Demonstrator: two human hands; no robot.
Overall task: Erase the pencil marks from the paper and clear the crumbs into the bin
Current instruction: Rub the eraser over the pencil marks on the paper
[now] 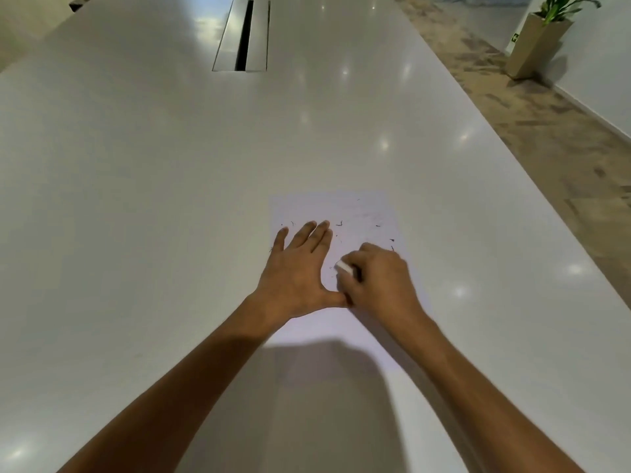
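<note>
Mostly hidden in the right hand's (377, 276) curled grip, the eraser (344, 267) meets paper (362, 213); left hand (297, 264) lies flat.

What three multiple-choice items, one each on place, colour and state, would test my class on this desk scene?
1. Where does the left hand rest?
A. on the paper
B. on the floor
C. on the plant pot

2. What colour is the eraser?
A. red
B. white
C. black

3. How is the right hand?
A. flat and open
B. pointing upward
C. curled round the eraser

Answers: 1 A, its fingers lie spread on the sheet; 2 B, a white end shows; 3 C, its fingers wrap the eraser.
</note>
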